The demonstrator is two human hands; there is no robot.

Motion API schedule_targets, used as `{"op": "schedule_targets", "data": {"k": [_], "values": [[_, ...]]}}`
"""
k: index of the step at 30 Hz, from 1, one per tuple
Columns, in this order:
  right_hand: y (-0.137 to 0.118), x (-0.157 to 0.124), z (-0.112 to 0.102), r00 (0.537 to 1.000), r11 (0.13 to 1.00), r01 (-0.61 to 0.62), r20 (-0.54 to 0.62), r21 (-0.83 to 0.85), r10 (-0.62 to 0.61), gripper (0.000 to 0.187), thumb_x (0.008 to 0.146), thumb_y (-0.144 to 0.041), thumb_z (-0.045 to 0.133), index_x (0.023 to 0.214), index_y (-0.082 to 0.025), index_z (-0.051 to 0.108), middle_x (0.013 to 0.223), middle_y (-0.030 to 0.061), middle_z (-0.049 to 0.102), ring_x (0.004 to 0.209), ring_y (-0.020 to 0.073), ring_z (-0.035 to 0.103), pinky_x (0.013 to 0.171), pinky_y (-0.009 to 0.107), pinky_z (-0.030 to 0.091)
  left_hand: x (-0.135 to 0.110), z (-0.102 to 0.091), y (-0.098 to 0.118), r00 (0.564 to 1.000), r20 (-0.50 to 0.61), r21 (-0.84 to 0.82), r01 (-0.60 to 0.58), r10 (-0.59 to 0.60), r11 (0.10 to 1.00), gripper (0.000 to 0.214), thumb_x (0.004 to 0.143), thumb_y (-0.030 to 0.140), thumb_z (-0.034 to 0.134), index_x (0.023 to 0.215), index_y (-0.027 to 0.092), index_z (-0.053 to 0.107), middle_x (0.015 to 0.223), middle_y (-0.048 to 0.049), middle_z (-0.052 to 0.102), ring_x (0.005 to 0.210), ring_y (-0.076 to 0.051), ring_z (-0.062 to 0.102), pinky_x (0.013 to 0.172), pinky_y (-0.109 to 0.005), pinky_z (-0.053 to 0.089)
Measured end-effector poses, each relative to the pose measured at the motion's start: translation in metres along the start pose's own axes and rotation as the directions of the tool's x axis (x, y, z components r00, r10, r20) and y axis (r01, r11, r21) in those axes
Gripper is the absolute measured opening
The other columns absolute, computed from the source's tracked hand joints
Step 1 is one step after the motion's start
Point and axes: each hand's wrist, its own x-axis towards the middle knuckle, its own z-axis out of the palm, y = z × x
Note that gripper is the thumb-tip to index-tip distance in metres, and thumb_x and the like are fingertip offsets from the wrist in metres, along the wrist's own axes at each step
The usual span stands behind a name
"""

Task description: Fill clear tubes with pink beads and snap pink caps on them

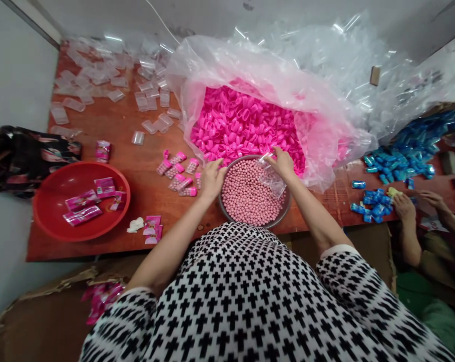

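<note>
The right grip (pixel 282 163) was pinching clear plastic cases (pixel 274 185) over the dark bowl (pixel 286 205) of pink beads (pixel 250 196), which stood at the near edge of the desk (pixel 110 118). The left grip (pixel 212 181) was by the bowl's left rim, though I couldn't tell whether it was spread or pressed together. Beyond the bowl an open bag (pixel 212 60) showed bright pink caps (pixel 242 120), and small bead-filled bottles (pixel 179 171) lay to its left.

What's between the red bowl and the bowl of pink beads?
Head view, going right from the red bowl: a white scrap, pink packets, pink-capped bottles, then the left forearm and left hand beside the bead bowl.
</note>
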Motion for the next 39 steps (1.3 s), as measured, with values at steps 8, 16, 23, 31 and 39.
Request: {"op": "schedule_targets", "data": {"k": [8,16,23,31,39], "values": [[-0.002,-0.012,-0.014,0.962,0.755,0.213,0.0,0.619,-0.272,0.04,0.074,-0.044,0.066,0.105,-0.018,0.061,0.098,0.0054,0.069,0.092,0.02,0.064,0.087,0.037,0.049,0.035,0.065,0.07,0.893,0.408,-0.156,-0.135,0.189,0.978,0.048,0.073,0.029,0.068,0.117,0.013,0.058,0.113,-0.0105,0.065,0.104,-0.025,0.059,0.093,-0.034,0.043],[-0.002,-0.07,-0.008,0.949,0.955,0.287,0.16,-0.07,-0.273,0.035,0.084,-0.036,0.057,0.109,-0.012,0.06,0.111,0.0193,0.062,0.104,0.031,0.054,0.089,0.046,0.041,0.002,0.04,0.048,0.905,0.426,-0.043,0.017,0.003,0.999,0.012,0.073,0.021,0.061,0.082,0.017,0.055,0.074,0.0008,0.061,0.069,-0.015,0.058,0.065,-0.026,0.043],[-0.013,-0.088,0.001,0.964,0.99,0.14,0.229,-0.004,-0.135,0.038,0.08,-0.037,0.058,0.108,-0.011,0.063,0.105,0.0148,0.066,0.099,0.0274,0.055,0.088,0.04,0.04,-0.027,0.049,0.046,0.749,0.451,0.107,-0.585,0.485,0.804,0.019,0.091,0.025,0.043,0.083,0.016,0.057,0.094,-0.0103,0.064,0.101,-0.022,0.059,0.088,-0.04,0.048],[-0.021,-0.105,0.005,0.752,0.623,-0.516,0.659,0.588,0.002,0.024,0.076,-0.029,0.052,0.058,-0.015,0.06,0.046,-0.0023,0.055,0.041,0.0093,0.048,0.044,0.021,0.038,-0.036,0.063,0.026,0.449,0.476,-0.047,-0.846,0.756,0.532,0.025,0.095,0.02,0.034,0.11,0.014,0.053,0.104,-0.0108,0.066,0.101,-0.017,0.063,0.089,-0.036,0.052],[-0.034,-0.117,0.015,0.761,0.629,-0.536,0.645,0.563,0.072,0.037,0.08,-0.025,0.04,0.043,-0.019,0.044,0.036,-0.0035,0.044,0.033,0.0078,0.034,0.037,0.022,0.026,-0.044,0.06,0.015,0.55,0.469,0.026,-0.791,0.691,0.612,0.037,0.085,0.041,0.057,0.112,0.017,0.049,0.101,-0.0107,0.064,0.093,-0.02,0.065,0.08,-0.032,0.053]]}}
